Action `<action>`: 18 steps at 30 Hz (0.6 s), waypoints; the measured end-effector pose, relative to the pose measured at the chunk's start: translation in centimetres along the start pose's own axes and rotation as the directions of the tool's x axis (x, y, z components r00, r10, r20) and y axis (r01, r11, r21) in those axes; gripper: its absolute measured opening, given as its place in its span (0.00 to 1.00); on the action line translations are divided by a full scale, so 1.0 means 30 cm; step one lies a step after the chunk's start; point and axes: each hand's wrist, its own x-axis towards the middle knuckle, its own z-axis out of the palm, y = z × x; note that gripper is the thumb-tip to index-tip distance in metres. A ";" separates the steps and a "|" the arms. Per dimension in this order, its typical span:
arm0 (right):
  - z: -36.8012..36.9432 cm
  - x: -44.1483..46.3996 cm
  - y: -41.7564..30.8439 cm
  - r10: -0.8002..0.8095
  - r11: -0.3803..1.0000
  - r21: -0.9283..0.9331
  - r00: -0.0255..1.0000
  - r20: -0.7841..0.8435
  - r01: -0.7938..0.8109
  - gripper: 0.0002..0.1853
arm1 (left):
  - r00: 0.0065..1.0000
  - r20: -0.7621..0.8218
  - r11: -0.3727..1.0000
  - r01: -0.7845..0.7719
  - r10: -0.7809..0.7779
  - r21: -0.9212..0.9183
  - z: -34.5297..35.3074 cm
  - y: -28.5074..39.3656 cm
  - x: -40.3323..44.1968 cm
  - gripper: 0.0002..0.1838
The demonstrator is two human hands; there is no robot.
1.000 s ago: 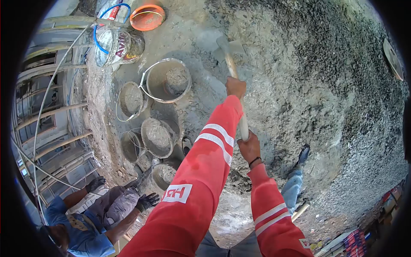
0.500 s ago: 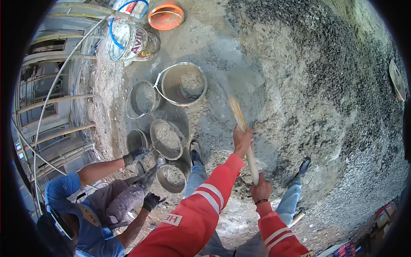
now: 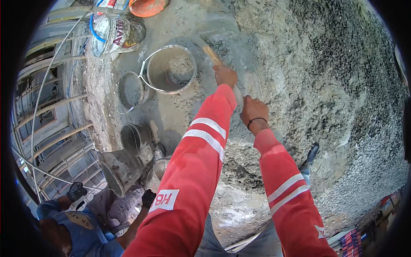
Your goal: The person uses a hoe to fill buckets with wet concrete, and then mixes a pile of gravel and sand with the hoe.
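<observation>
My left hand is wrapped round the wooden handle of a shovel, partway along it. Nearer to me, my right hand grips the same handle close to its end. The shovel's blade, smeared with grey, lies at the wet mix and is hard to make out. Left of the handle stands a large bucket with grey mix inside and a white rope handle. A smaller bucket with grey mix is beside it.
At the lower left, a co-worker in a blue shirt wears dark gloves, near a tilted bucket. A labelled pail and an orange bucket stand at the upper left. Dark gravel spreads on the right.
My hands and the shovel have moved up and away from me. The mix-filled bucket before the co-worker has left its place, and a tilted bucket now shows nearer the co-worker.
</observation>
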 end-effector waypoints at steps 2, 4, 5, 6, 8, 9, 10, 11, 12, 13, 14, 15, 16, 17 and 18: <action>0.038 -0.139 0.038 0.045 0.999 0.013 0.997 0.063 -0.046 0.10 | 0.993 0.023 0.994 0.112 -0.112 0.003 0.025 -0.046 -0.137 0.28; 0.051 -0.280 0.062 0.110 0.993 0.027 0.984 0.138 -0.115 0.11 | 0.991 0.102 0.996 0.083 -0.084 0.014 0.009 -0.095 -0.247 0.27; 0.058 -0.358 0.066 0.153 0.986 0.038 0.970 0.187 -0.163 0.11 | 0.990 0.110 0.996 0.088 -0.088 0.009 0.012 -0.109 -0.302 0.27; 0.063 -0.433 0.070 0.183 0.980 0.043 0.961 0.205 -0.196 0.12 | 0.984 0.122 0.991 0.122 -0.128 0.050 0.020 -0.132 -0.358 0.27; 0.082 -0.595 0.097 0.233 0.968 0.031 0.935 0.269 -0.250 0.13 | 0.971 0.115 0.976 0.199 -0.208 0.092 0.073 -0.235 -0.474 0.25; 0.099 -0.681 0.131 0.259 0.962 0.009 0.916 0.308 -0.275 0.13 | 0.964 0.103 0.968 0.236 -0.245 0.087 0.119 -0.291 -0.539 0.24; 0.121 -0.775 0.175 0.264 0.960 -0.004 0.902 0.342 -0.280 0.14 | 0.924 0.199 0.944 0.330 -0.327 0.017 0.109 -0.305 -0.622 0.23; 0.142 -0.867 0.219 0.265 0.960 -0.017 0.887 0.378 -0.280 0.15 | 0.868 0.295 0.902 0.430 -0.400 -0.042 0.093 -0.328 -0.707 0.22; 0.155 -0.953 0.250 0.271 0.960 -0.046 0.881 0.388 -0.275 0.16 | 0.866 0.264 0.863 0.475 -0.425 -0.170 0.137 -0.391 -0.796 0.16; 0.170 -1.045 0.272 0.275 0.960 -0.070 0.874 0.400 -0.270 0.17 | 0.860 0.231 0.811 0.507 -0.454 -0.292 0.190 -0.487 -0.884 0.10; 0.200 -1.131 0.297 0.301 0.949 -0.053 0.840 0.451 -0.312 0.19 | 0.783 0.395 0.688 0.616 -0.481 -0.384 0.209 -0.579 -0.961 0.07; 0.224 -1.218 0.309 0.317 0.941 -0.051 0.817 0.481 -0.335 0.18 | 0.693 0.550 0.538 0.715 -0.465 -0.446 0.218 -0.651 -1.032 0.05; 0.207 -1.280 0.304 0.335 0.930 -0.048 0.785 0.521 -0.365 0.18 | 0.637 0.596 0.568 0.751 -0.490 -0.336 0.212 -0.710 -1.103 0.06; 0.227 -1.352 0.318 0.352 0.918 -0.031 0.776 0.524 -0.395 0.16 | 0.580 0.632 0.592 0.773 -0.514 -0.228 0.205 -0.764 -1.161 0.07; 0.226 -1.401 0.328 0.360 0.914 -0.037 0.765 0.535 -0.404 0.16 | 0.560 0.650 0.532 0.802 -0.513 -0.271 0.231 -0.828 -1.224 0.07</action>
